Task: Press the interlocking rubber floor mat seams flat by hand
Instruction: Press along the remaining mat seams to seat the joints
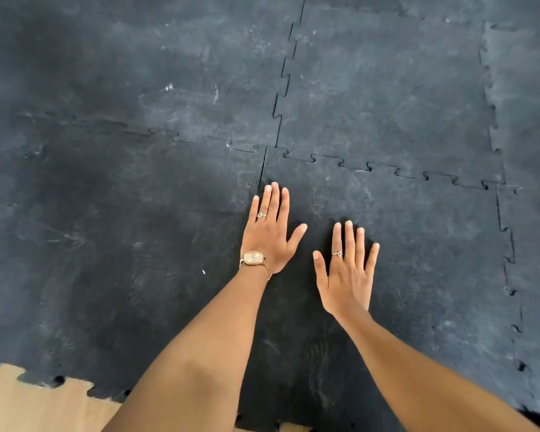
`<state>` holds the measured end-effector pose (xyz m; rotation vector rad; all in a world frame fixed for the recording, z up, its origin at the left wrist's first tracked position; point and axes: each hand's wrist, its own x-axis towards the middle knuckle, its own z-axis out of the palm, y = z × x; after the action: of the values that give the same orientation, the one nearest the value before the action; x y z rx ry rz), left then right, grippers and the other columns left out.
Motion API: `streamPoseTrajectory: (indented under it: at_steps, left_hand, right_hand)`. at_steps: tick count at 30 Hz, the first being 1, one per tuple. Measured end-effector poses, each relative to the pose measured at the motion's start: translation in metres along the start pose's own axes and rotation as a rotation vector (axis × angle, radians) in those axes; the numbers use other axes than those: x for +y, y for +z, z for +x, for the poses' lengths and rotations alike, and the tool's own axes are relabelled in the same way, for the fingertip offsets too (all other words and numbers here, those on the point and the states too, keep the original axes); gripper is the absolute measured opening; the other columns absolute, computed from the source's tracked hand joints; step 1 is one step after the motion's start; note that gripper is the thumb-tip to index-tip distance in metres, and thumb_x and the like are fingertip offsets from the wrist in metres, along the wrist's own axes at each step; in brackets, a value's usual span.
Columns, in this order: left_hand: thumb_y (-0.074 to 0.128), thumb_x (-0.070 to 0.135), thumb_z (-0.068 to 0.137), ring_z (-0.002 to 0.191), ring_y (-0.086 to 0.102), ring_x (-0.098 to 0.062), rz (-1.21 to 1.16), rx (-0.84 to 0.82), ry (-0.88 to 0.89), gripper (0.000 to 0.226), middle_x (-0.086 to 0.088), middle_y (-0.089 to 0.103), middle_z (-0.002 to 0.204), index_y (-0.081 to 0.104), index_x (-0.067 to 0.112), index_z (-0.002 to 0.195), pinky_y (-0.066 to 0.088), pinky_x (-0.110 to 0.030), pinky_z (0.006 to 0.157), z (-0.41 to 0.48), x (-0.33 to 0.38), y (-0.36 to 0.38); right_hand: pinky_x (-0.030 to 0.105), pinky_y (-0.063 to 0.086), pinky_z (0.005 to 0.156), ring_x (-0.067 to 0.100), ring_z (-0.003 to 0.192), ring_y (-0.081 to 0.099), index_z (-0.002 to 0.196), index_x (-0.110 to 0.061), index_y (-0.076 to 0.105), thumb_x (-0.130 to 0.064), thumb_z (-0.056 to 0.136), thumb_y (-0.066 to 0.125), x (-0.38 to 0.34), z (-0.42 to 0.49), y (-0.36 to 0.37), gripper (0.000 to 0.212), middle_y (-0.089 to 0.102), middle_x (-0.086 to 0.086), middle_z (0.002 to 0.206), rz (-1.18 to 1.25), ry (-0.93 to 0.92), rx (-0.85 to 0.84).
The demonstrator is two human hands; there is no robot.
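Note:
Black interlocking rubber mat tiles (pixel 402 244) cover the floor. My left hand (pixel 270 232) lies flat, palm down, fingers spread, on the short vertical seam (pixel 263 168) that runs up to the four-tile junction. A gold watch sits on that wrist. My right hand (pixel 348 275) rests flat and open on the near-right tile, a hand's width right of the left, away from any seam. A jigsaw seam (pixel 387 171) runs sideways just beyond my fingertips. Another seam (pixel 282 76) climbs away from the junction.
A further vertical jigsaw seam (pixel 507 244) runs down the right side. The mat's toothed front edge (pixel 56 380) meets bare light wooden floor (pixel 28 406) at the bottom left. The tiles are scuffed with pale dusty marks.

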<state>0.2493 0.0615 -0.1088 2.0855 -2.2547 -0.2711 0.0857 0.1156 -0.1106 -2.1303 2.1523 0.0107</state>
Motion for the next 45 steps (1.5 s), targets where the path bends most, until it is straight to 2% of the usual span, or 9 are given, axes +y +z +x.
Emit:
streamPoseTrajectory:
  at_steps: [6,12,18,28,32,34,37,40,45]
  left_hand:
    - [0.023,0.055,0.098,0.149,0.007,-0.028,-0.016,-0.018,0.007,0.075,-0.017,0.012,0.161,0.015,0.005,0.154,0.01,-0.047,0.121,0.002,0.003,-0.006]
    - [0.039,0.045,0.095,0.134,0.038,-0.044,-0.061,0.052,-0.085,0.056,-0.032,0.04,0.144,0.053,0.0,0.124,0.015,-0.05,0.119,0.045,0.024,-0.019]
    - [0.022,0.06,0.095,0.147,0.009,-0.038,0.012,0.025,-0.234,0.081,-0.027,0.013,0.157,0.014,0.004,0.154,0.006,-0.046,0.121,0.103,0.026,-0.005]
    - [0.014,0.059,0.095,0.148,0.003,-0.035,0.057,0.038,-0.213,0.08,-0.024,0.008,0.159,0.006,0.007,0.154,0.004,-0.045,0.121,0.101,0.032,-0.009]
    - [0.02,0.052,0.098,0.149,0.001,-0.033,0.116,0.012,-0.226,0.075,-0.022,0.003,0.16,0.003,0.004,0.154,0.004,-0.048,0.12,0.099,0.035,-0.014]
    - [0.025,0.043,0.099,0.149,-0.001,-0.031,0.162,0.006,-0.154,0.072,-0.018,-0.001,0.161,0.001,0.003,0.154,0.002,-0.047,0.12,0.105,0.05,-0.019]
    - [0.03,0.038,0.1,0.149,-0.002,-0.031,0.035,-0.044,0.142,0.071,-0.018,-0.002,0.161,0.001,0.0,0.153,0.0,-0.043,0.121,0.117,0.103,-0.014]
    - [0.021,0.053,0.1,0.15,-0.005,-0.025,0.042,-0.1,0.324,0.077,-0.015,-0.005,0.162,0.0,0.002,0.153,-0.004,-0.04,0.121,0.124,0.143,0.007]
    - [0.015,0.061,0.096,0.15,-0.003,-0.021,0.091,-0.057,0.325,0.082,-0.01,-0.002,0.162,0.002,0.005,0.154,-0.002,-0.042,0.122,0.122,0.141,0.015]
  right_hand:
    - [0.058,0.012,0.118,0.03,0.149,0.013,0.153,-0.011,0.018,-0.052,0.098,0.017,0.001,0.003,-0.009,0.069,0.017,0.01,0.161,-0.003,0.006,-0.064]
    - [0.057,0.01,0.118,0.029,0.15,0.01,0.153,-0.012,0.016,-0.053,0.098,0.016,0.001,0.003,-0.011,0.069,0.015,0.008,0.162,0.002,0.005,-0.102]
    - [0.056,0.009,0.118,0.029,0.15,0.01,0.154,-0.013,0.014,-0.053,0.098,0.017,0.002,0.002,-0.007,0.068,0.014,0.007,0.162,0.026,0.007,-0.085]
    - [0.057,0.017,0.112,0.029,0.146,0.026,0.149,-0.013,0.034,-0.055,0.097,0.03,0.005,0.002,-0.02,0.067,0.034,0.007,0.155,0.134,-0.024,-0.096]
    - [0.054,0.013,0.112,0.027,0.145,0.018,0.145,-0.01,0.042,-0.06,0.092,0.035,0.045,0.005,-0.022,0.074,0.039,0.008,0.153,0.04,-0.073,-0.041]
    - [0.054,0.011,0.114,0.027,0.146,0.015,0.146,-0.006,0.039,-0.063,0.09,0.029,0.077,0.004,-0.021,0.08,0.035,0.01,0.154,0.027,0.115,-0.007]
    - [0.054,0.004,0.118,0.025,0.15,0.007,0.152,-0.008,0.018,-0.072,0.088,0.01,0.113,-0.009,-0.015,0.091,0.018,0.008,0.161,0.029,0.353,-0.018]
    - [0.055,-0.001,0.119,0.023,0.151,0.001,0.153,-0.012,0.006,-0.074,0.087,0.008,0.119,-0.009,-0.009,0.091,0.008,0.006,0.162,0.035,0.365,-0.008]
    - [0.056,-0.001,0.119,0.023,0.15,-0.001,0.154,-0.012,0.007,-0.073,0.089,0.013,0.116,-0.009,-0.01,0.09,0.006,0.006,0.163,0.038,0.35,0.012]
